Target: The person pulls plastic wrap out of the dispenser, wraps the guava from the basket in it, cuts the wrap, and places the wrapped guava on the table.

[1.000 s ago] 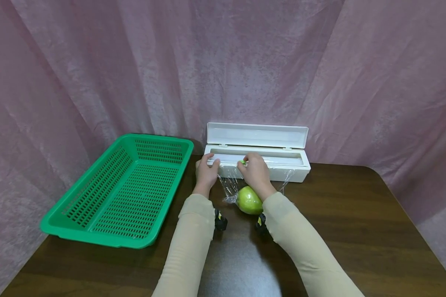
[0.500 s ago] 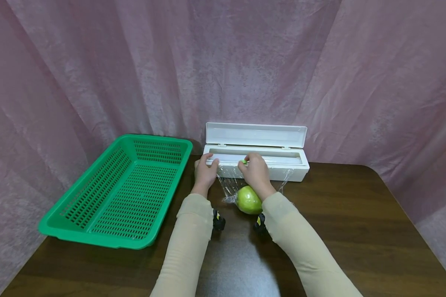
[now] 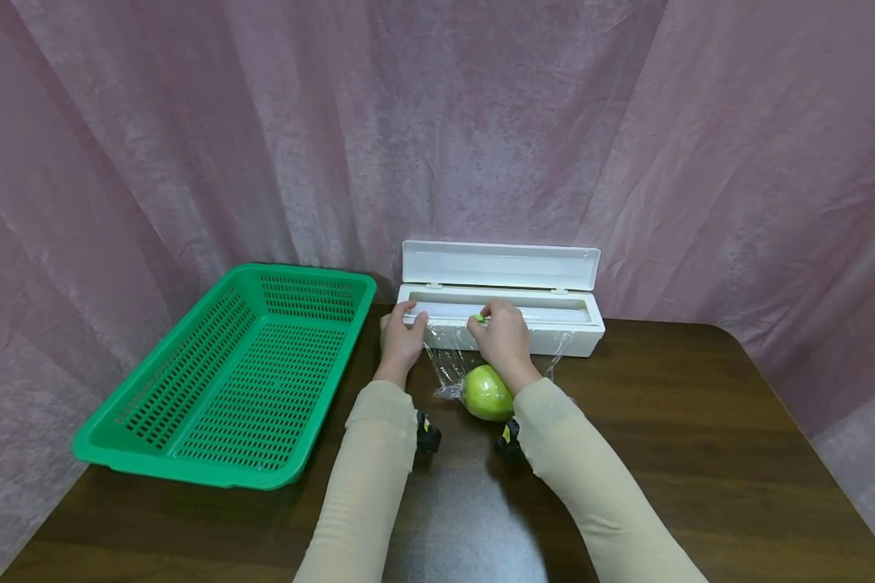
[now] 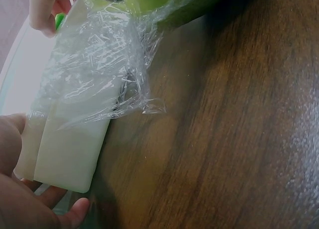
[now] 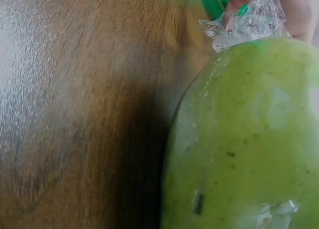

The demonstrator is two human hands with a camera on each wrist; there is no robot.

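Note:
A white cling film dispenser stands at the back of the table with its lid raised. My left hand grips its left end, thumb and fingers around the corner of the box. With thumb and finger, my right hand pinches a small green slide cutter on the box's front edge. Clear cling film runs from that edge down to a round green fruit, which rests on the table beneath my right wrist. Film covers the fruit and bunches up at its left side, as the right wrist view shows.
On the left stands a large green plastic basket with slotted walls. The brown wooden table reaches out to the right and front. A pink curtain hangs right behind the dispenser.

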